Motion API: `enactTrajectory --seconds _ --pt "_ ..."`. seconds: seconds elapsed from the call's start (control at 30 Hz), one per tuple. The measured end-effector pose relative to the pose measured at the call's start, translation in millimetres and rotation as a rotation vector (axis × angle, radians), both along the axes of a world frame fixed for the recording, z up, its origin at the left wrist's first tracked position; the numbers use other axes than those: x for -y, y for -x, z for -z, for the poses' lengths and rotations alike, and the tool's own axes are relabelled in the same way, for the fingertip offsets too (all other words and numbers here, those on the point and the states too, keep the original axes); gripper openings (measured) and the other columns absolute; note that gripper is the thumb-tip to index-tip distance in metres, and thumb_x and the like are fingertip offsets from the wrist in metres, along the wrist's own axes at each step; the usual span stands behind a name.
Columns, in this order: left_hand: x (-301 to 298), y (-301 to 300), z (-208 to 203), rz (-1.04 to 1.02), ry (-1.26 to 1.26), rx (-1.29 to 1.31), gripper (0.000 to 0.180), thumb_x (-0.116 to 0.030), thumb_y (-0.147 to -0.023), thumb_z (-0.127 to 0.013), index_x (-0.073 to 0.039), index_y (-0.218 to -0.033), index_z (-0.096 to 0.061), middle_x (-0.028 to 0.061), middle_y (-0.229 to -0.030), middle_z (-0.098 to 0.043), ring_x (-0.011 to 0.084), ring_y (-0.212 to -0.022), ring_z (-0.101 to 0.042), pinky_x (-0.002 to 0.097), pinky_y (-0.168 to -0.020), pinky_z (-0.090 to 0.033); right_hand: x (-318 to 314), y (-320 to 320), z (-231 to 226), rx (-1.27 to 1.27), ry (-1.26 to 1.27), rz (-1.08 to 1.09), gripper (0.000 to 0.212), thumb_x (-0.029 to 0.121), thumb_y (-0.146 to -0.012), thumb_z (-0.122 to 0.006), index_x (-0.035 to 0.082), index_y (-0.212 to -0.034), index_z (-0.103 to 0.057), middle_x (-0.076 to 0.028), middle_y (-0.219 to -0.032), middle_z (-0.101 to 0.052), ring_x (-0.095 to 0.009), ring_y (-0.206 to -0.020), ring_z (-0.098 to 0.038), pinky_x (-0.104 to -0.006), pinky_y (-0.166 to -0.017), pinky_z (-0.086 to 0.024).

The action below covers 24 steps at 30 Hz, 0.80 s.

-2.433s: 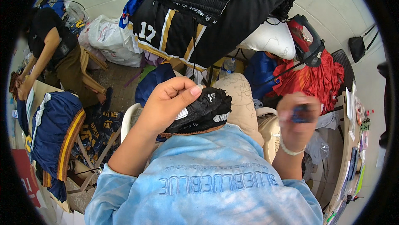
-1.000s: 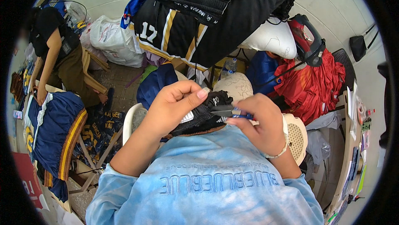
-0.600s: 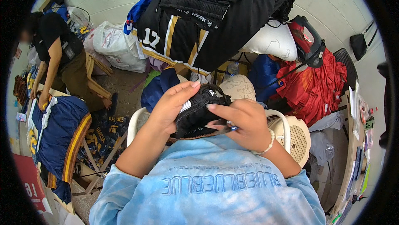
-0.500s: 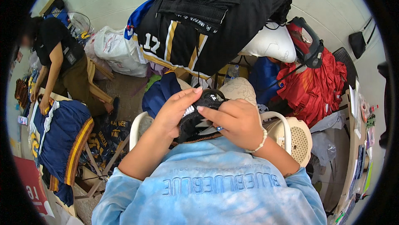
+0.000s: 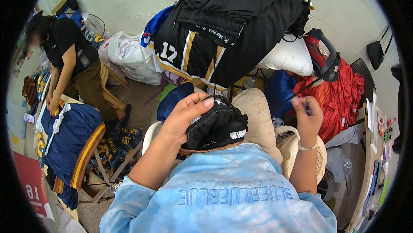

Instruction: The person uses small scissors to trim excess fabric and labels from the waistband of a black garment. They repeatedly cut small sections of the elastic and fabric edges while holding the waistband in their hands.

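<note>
My left hand (image 5: 187, 114) grips the gathered edge of a black garment (image 5: 217, 123), its thumb on top. The garment lies bunched on my lap, its elastic waistband showing white lettering. A thin dark cord rises near the left thumb. My right hand (image 5: 308, 119) is raised off to the right, apart from the garment. Its fingers are curled, and a small dark-blue thing shows among them, too blurred to name.
Ahead, a large pile of black garments (image 5: 206, 22) with gold and white stripes rests on a white padded surface. Beside it are a red and black iron (image 5: 322, 54) and red cloth (image 5: 344, 99). At left, a person (image 5: 69, 56) handles navy garments (image 5: 73, 125).
My right hand has left the garment and moved right and slightly up. More of the waistband shows now. My left hand keeps its hold; the whole view has shifted slightly.
</note>
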<state>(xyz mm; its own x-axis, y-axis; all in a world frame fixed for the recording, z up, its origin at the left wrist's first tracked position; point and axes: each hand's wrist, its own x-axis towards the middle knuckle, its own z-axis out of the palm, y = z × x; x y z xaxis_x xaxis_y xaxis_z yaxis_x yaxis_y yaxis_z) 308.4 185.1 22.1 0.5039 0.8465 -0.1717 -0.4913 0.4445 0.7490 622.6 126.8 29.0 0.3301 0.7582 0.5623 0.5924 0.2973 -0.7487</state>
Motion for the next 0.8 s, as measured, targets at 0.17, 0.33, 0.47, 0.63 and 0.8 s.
enactTrajectory --seconds 0.17,0.33,0.47,0.63,0.8 --pt "3.2 11.7 -11.7 -0.013 -0.187 -0.12 0.028 -0.007 -0.082 -0.074 -0.002 -0.104 -0.057 0.007 -0.098 -0.066 0.0118 -0.087 -0.064 0.0265 -0.081 -0.053 -3.8 -29.3 0.4 -0.06 -0.005 0.313 0.021 0.006 -0.084 -0.074 0.001 -0.1 -0.062 0.005 -0.074 -0.045 -0.005 -0.067 -0.038 -0.0191 -0.061 -0.034" --pt "7.2 19.0 -20.2 -0.036 -0.21 -0.016 0.026 -0.007 -0.085 -0.072 -0.003 -0.104 -0.055 0.0084 -0.099 -0.067 0.0117 -0.086 -0.065 0.0265 -0.081 -0.053 -4.7 -0.1 -2.0 -0.282 -0.095 0.018 0.036 0.014 -0.092 -0.066 0.001 -0.122 -0.052 0.0 -0.095 -0.05 -0.007 -0.082 -0.045 -0.021 -0.073 -0.039" --pt "9.6 19.5 -24.1 -0.02 -0.203 0.012 0.024 -0.007 -0.086 -0.071 -0.003 -0.104 -0.055 0.0086 -0.098 -0.068 0.0117 -0.085 -0.066 0.0264 -0.079 -0.054 6.2 45.3 -6.0 -0.214 0.094 -0.267 0.028 0.013 -0.096 -0.058 0.0 -0.121 -0.052 -0.006 -0.1 -0.054 -0.012 -0.09 -0.051 -0.0256 -0.08 -0.043" --pt "15.8 14.1 -24.7 -0.027 -0.17 0.031 0.024 -0.007 -0.086 -0.071 -0.003 -0.103 -0.055 0.0089 -0.098 -0.068 0.0121 -0.085 -0.066 0.0265 -0.078 -0.055 8.3 83.4 -17.2 0.257 -0.106 -0.545 0.042 0.01 -0.072 -0.081 0.003 -0.111 -0.064 -0.011 -0.088 -0.062 -0.026 -0.077 -0.061 -0.034 -0.068 -0.05" --pt "20.3 11.0 -27.4 -0.001 -0.186 0.004 0.026 -0.008 -0.084 -0.073 -0.003 -0.102 -0.054 0.0094 -0.098 -0.067 0.0125 -0.086 -0.066 0.0266 -0.078 -0.055 11.0 96.0 -25.3 0.309 -0.133 -0.576 0.045 0.01 -0.07 -0.081 0.003 -0.111 -0.064 -0.012 -0.087 -0.063 -0.028 -0.074 -0.061 -0.0353 -0.065 -0.05"
